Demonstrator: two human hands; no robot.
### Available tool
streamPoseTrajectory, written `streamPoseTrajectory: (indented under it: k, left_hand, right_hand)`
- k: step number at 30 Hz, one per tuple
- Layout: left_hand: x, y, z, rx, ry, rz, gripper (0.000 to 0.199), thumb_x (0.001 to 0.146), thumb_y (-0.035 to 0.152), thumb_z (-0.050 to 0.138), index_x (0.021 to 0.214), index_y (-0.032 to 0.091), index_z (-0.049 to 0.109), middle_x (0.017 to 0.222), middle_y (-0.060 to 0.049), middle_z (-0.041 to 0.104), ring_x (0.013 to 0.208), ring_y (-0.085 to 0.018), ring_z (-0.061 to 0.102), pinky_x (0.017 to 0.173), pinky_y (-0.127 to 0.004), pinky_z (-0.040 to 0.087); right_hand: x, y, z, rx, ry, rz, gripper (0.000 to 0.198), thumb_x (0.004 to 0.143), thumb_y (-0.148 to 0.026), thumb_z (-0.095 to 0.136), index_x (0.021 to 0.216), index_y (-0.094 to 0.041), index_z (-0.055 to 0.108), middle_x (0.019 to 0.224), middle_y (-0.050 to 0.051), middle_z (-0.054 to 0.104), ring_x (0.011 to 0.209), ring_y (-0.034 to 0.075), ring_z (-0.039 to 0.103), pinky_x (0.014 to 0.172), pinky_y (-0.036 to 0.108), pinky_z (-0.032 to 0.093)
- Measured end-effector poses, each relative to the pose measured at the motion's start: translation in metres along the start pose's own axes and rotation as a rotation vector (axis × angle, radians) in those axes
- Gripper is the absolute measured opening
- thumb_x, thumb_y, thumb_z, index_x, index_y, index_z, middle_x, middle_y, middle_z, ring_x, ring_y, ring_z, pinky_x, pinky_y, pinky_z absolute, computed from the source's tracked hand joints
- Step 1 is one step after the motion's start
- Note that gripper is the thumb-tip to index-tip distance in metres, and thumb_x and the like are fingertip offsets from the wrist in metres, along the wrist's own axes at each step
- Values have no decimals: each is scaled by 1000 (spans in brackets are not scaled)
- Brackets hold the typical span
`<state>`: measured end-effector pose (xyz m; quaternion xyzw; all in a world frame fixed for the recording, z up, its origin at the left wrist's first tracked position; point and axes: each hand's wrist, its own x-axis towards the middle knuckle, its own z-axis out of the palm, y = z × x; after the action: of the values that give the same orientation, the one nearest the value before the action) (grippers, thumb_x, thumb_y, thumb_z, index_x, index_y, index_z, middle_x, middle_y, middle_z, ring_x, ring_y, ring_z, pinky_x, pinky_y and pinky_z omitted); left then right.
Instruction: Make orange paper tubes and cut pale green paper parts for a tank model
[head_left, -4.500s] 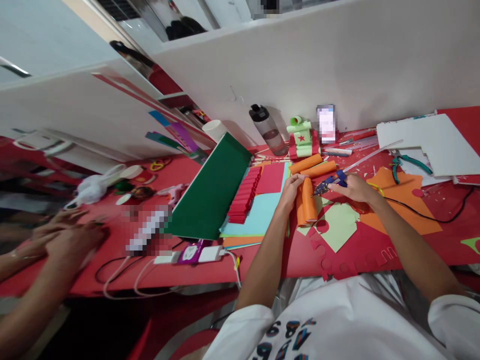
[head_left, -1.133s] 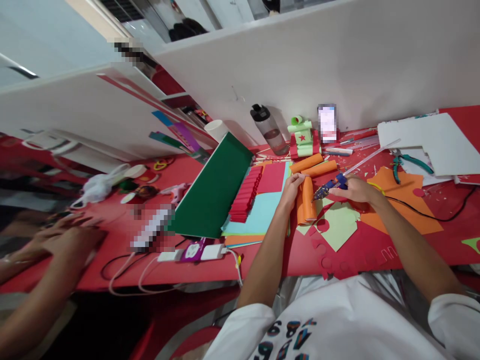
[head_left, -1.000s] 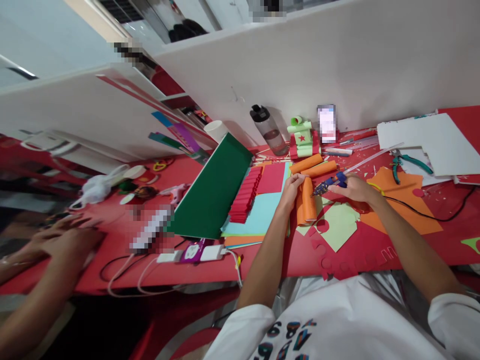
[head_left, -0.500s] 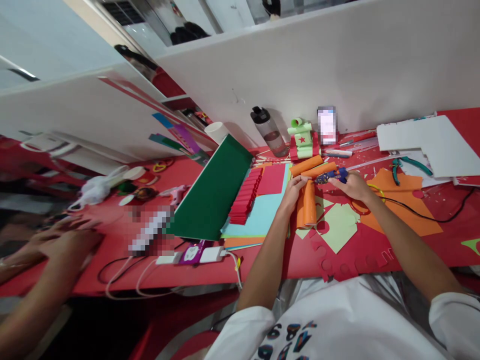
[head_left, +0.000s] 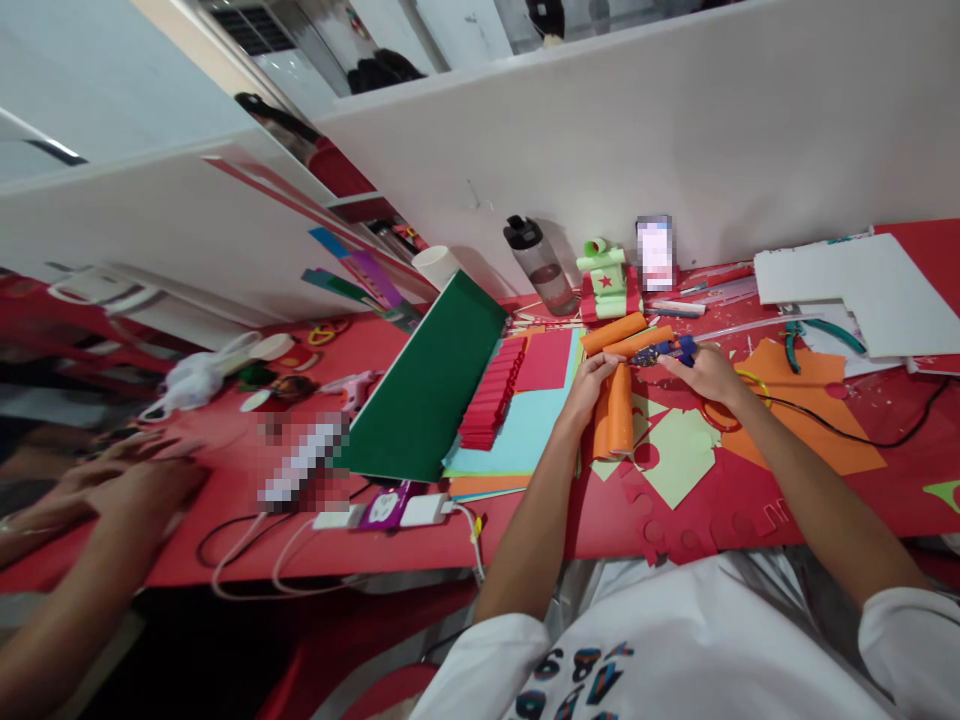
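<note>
My left hand (head_left: 592,385) is closed on the upper end of an orange paper roll (head_left: 621,410), one of a pair lying side by side toward me. Two more orange rolls (head_left: 615,331) lie crosswise just beyond my fingertips. My right hand (head_left: 705,372) grips a blue glue gun (head_left: 664,352), its nozzle pointing left at the rolls near my left fingers. A black cord passes beneath my right forearm. Whether the nozzle touches the paper, I cannot tell. Cut pieces of pale green paper (head_left: 679,455) and orange paper (head_left: 795,400) lie under and around my right wrist.
A green board (head_left: 427,390) leans left of red folded paper strips (head_left: 493,395). Behind stand a water bottle (head_left: 541,265), a green paper model (head_left: 604,280) and a phone (head_left: 656,255). Teal pliers (head_left: 825,330) lie right. Another person's hands (head_left: 135,480) work at far left.
Almost nothing differs. Both hands, the glue gun and the rolls keep their places; the whole view has shifted very slightly.
</note>
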<state>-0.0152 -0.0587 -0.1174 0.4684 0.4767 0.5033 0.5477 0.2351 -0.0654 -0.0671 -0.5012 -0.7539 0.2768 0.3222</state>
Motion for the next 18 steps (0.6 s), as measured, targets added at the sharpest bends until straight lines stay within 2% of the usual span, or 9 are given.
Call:
streamPoseTrajectory:
  k: [5, 9, 12, 15, 18]
  left_hand:
    - [-1, 0, 0, -5, 14, -6, 33, 75, 49, 83, 88, 19, 76, 108, -6, 79, 94, -23, 70, 84, -32, 54]
    - [-2, 1, 0, 3, 22, -47, 35, 75, 50, 81, 92, 19, 76, 96, -6, 78, 82, -21, 68, 73, -31, 54]
    - [-2, 0, -1, 2, 38, -56, 33, 77, 49, 80, 92, 20, 75, 88, -4, 75, 76, -20, 66, 71, -32, 54]
    - [0, 0, -3, 8, 48, -34, 33, 76, 50, 80, 86, 20, 71, 92, -4, 75, 77, -19, 65, 73, -31, 54]
    - [2, -2, -5, 34, 62, -8, 33, 77, 50, 80, 84, 20, 70, 93, -4, 75, 79, -18, 65, 74, -30, 53]
  right_hand:
    - [-2, -1, -5, 33, -53, 3, 38, 98, -58, 60, 92, -23, 76, 98, 8, 82, 98, 30, 76, 88, 38, 54]
    - [-4, -3, -10, 59, -107, 25, 39, 95, -60, 62, 84, -23, 72, 85, 4, 78, 84, 26, 73, 81, 35, 52]
    - [-6, -7, -16, 100, -152, 54, 46, 93, -64, 62, 74, -23, 64, 73, 1, 69, 72, 21, 65, 70, 32, 48]
    - [-8, -10, -27, 168, -304, 117, 53, 87, -71, 66, 68, -23, 55, 62, -2, 58, 62, 17, 55, 62, 31, 42]
    - [-12, -10, -40, 274, -493, 174, 58, 80, -78, 70, 71, -23, 57, 61, 0, 58, 60, 18, 55, 61, 32, 43]
